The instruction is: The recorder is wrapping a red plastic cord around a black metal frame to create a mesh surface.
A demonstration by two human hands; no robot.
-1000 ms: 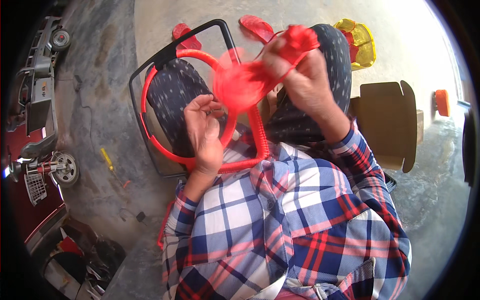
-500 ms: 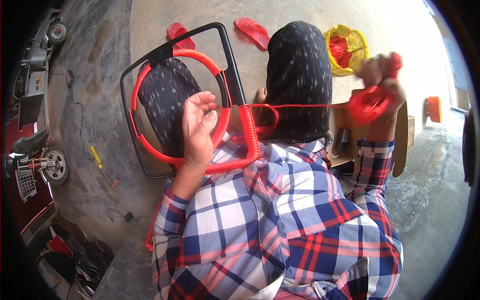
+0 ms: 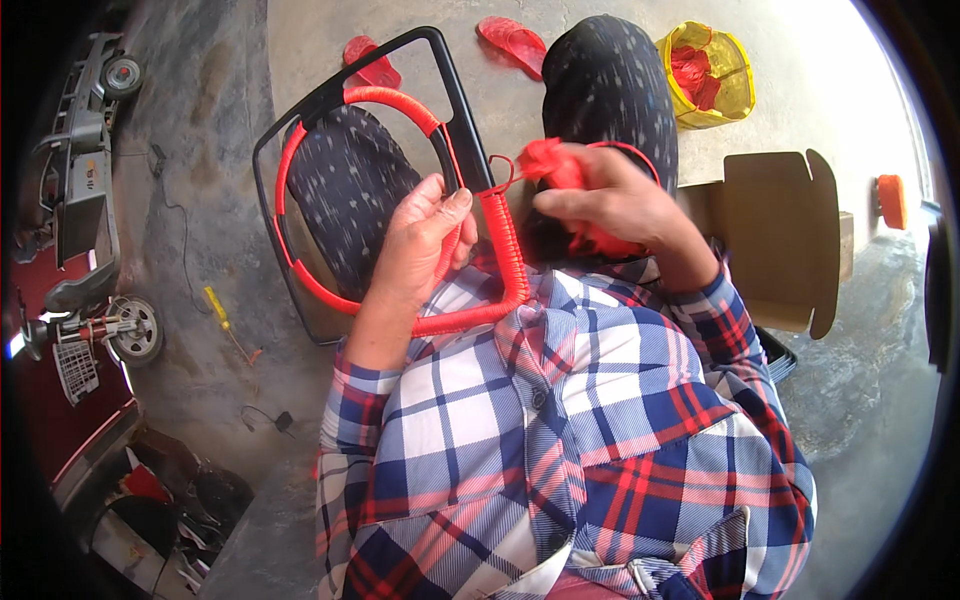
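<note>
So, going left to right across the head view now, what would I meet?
Spoked wheel, yellow-handled tool, left hand, right hand, cardboard box, orange object.

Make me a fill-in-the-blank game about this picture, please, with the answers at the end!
1. The right hand holds a bundle of cord coloured ____.
2. The left hand is at a ring inside a frame whose bare bars are ____.
3. The see-through basket on the floor has a rim coloured ____.
4. The number of red slippers on the floor is ____.

Missing words: red; black; yellow; two.
</note>
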